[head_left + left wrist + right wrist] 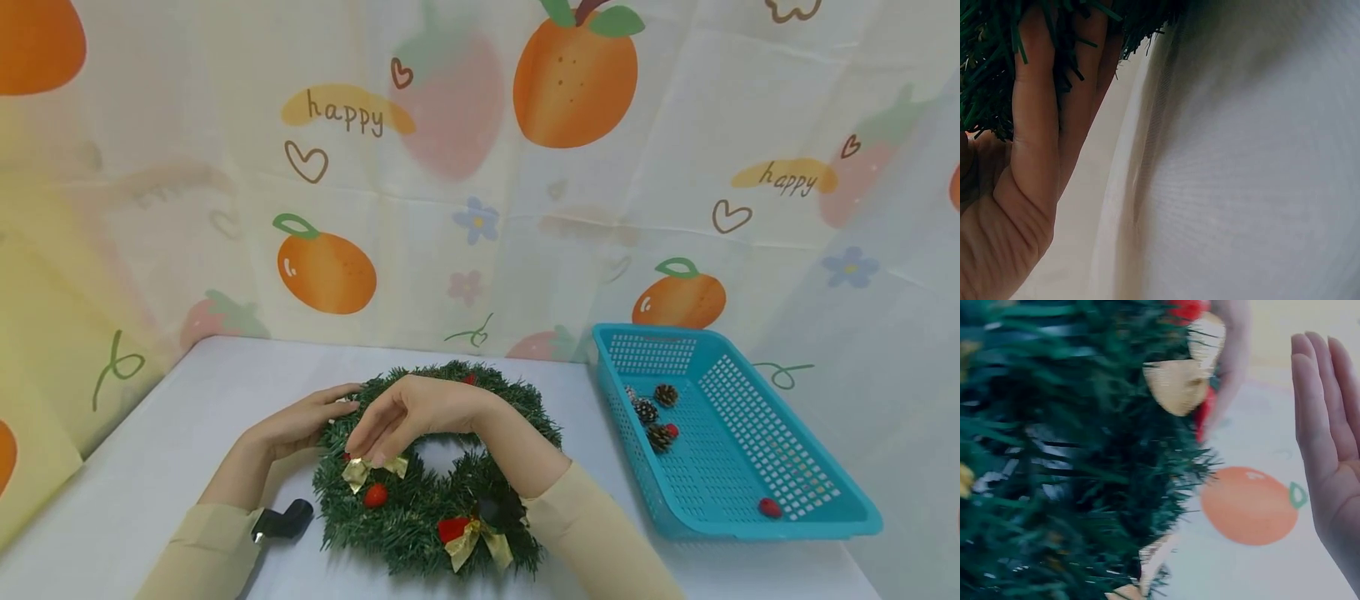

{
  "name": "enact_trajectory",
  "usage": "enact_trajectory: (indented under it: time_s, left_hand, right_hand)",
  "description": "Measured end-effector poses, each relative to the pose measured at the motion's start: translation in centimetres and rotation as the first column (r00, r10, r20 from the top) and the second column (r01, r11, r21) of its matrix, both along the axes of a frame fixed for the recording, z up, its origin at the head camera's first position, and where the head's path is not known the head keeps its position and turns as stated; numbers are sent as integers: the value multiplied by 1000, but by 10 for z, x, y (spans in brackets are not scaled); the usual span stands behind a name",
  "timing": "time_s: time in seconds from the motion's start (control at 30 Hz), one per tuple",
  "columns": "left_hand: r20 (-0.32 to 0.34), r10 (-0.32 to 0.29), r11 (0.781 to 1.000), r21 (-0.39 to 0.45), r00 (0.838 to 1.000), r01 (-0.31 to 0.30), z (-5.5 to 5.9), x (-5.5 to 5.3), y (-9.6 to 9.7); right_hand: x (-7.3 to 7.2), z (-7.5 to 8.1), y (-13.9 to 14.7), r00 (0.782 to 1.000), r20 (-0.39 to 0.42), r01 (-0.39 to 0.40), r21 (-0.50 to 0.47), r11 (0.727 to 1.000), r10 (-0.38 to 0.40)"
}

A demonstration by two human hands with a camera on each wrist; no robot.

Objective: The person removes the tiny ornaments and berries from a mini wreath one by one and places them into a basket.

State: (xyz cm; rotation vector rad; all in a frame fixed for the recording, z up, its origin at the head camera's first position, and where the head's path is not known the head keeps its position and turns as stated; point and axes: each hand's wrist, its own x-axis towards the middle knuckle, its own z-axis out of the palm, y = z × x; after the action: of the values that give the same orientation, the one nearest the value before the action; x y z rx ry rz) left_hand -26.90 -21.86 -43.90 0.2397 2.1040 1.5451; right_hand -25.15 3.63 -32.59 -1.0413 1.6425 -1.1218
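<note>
A green artificial wreath (pixel 405 529) lies on the white table, trimmed with a gold bow (pixel 358 476), a second gold bow (pixel 480 543) with red beside it, and a red ball ornament (pixel 377 496). My left hand (pixel 300 423) holds the wreath's left rim; in the left wrist view its fingers (pixel 1036 125) reach in among the needles, and their tips are hidden. Above the upper-left bow hovers my right hand (pixel 420 412), loosely bent at the fingers. The right wrist view shows its fingers (pixel 1313 406) extended beside the wreath, holding nothing.
On the right of the table stands a blue perforated basket (pixel 750 530). Inside are several pine cones (pixel 660 437) and a red berry-like piece (pixel 769 507). A fruit-print cloth (pixel 465 275) hangs behind the table. Black devices are strapped at both wrists.
</note>
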Motion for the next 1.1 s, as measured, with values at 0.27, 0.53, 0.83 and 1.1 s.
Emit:
enact_trajectory:
  time_s: [0.27, 0.53, 0.83, 1.1]
  left_hand:
    - [1, -2, 1000, -4, 1000, 2, 1, 1, 0]
    - [8, 7, 999, -33, 1000, -7, 1, 2, 1]
    - [14, 4, 1000, -29, 1000, -3, 1, 1, 0]
    - [16, 5, 1000, -22, 1000, -5, 0, 1, 0]
  right_hand:
    - [-4, -16, -5, 997, 43, -72, 50, 996, 70]
    - [-9, -21, -14, 992, -8, -120, 153, 981, 122]
    - [-13, -17, -27, 978, -28, -196, 217, 956, 207]
    - [-19, -27, -29, 975, 1, -217, 252, 943, 224]
